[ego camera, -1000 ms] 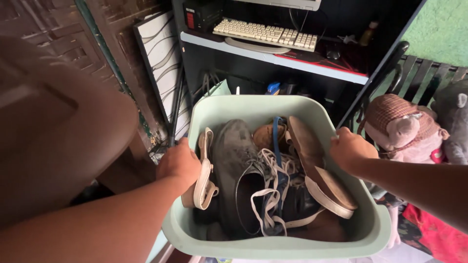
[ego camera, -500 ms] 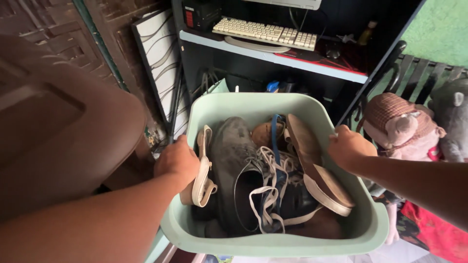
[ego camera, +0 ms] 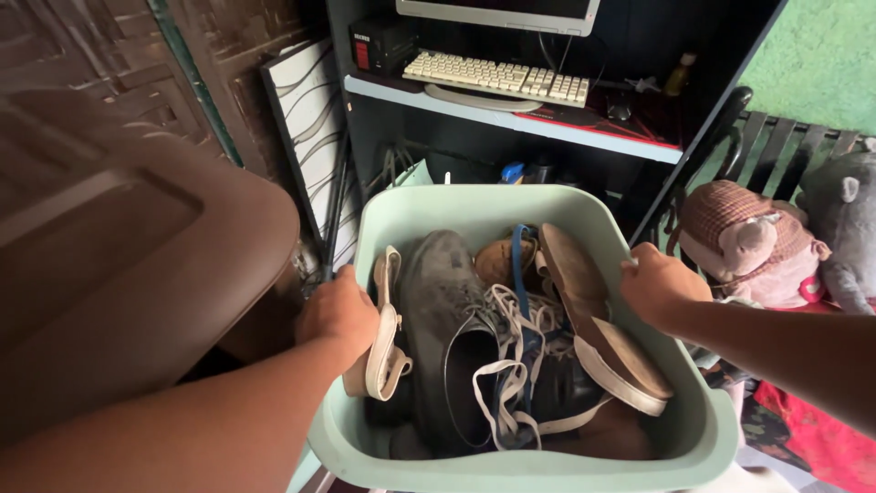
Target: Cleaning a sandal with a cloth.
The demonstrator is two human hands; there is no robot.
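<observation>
While the fingers of the left hand (ego camera: 339, 312) curl over the left rim of a pale green tub (ego camera: 474, 205), thumb side tucked inside against a cream strappy sandal (ego camera: 383, 338), the right hand (ego camera: 659, 285) does the same on the opposite rim, fingers folded down tight over the edge. Both hands closed around the tub's sides, arms stretched fwd from the bottom corners of the view.

Tub sits btwn the two hands, centre of view, in front of a dark computer desk. It's full of shoes: a worn black lace-up shoe (ego camera: 447, 310) w/ loose whitish laces in the middle, a tan-soled shoe (ego camera: 593, 319) lying sole-up along the right wall, a small brown shoe (ego camera: 500, 260) near the back, plus a blue strap running thru the pile.

To the left, a big brown plastic lid (ego camera: 128, 265), just beside the tub. Behind, a shelf w/ a cream keyboard (ego camera: 497, 75). To the right, a stuffed toy in a checked cap (ego camera: 744, 237) on a slatted bench, grey plush beside it.
</observation>
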